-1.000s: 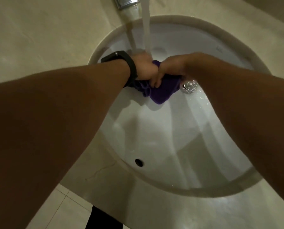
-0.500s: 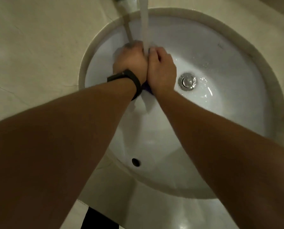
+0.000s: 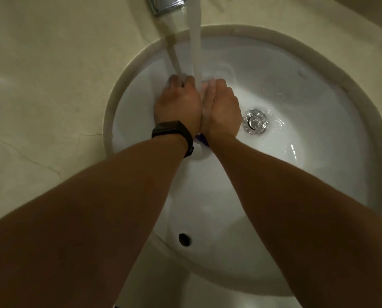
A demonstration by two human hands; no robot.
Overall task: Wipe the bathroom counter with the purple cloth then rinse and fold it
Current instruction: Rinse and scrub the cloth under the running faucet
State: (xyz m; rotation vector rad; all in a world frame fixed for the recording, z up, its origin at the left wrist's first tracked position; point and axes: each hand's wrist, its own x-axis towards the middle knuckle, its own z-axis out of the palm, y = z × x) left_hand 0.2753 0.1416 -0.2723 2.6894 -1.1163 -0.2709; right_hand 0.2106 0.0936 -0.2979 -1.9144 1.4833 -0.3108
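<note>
Both my hands are pressed together over the white sink basin (image 3: pixel 307 178), under the running water stream (image 3: pixel 195 41). My left hand (image 3: pixel 178 103), with a black band on its wrist, and my right hand (image 3: pixel 221 110) are curled round the purple cloth (image 3: pixel 203 138). Only a small purple corner of the cloth shows, below and between my wrists; the rest is hidden inside my hands. The water lands where my fingers meet.
The chrome faucet (image 3: pixel 165 4) sits at the top edge. A metal drain plug (image 3: pixel 255 121) lies right of my hands, with water swirling round it. An overflow hole (image 3: pixel 184 239) is in the near basin wall. The beige stone counter (image 3: pixel 41 85) surrounds the sink.
A second ago the cloth hung visibly below my hands. I have bunched it up inside both hands, with the backs of my hands turned up under the stream.
</note>
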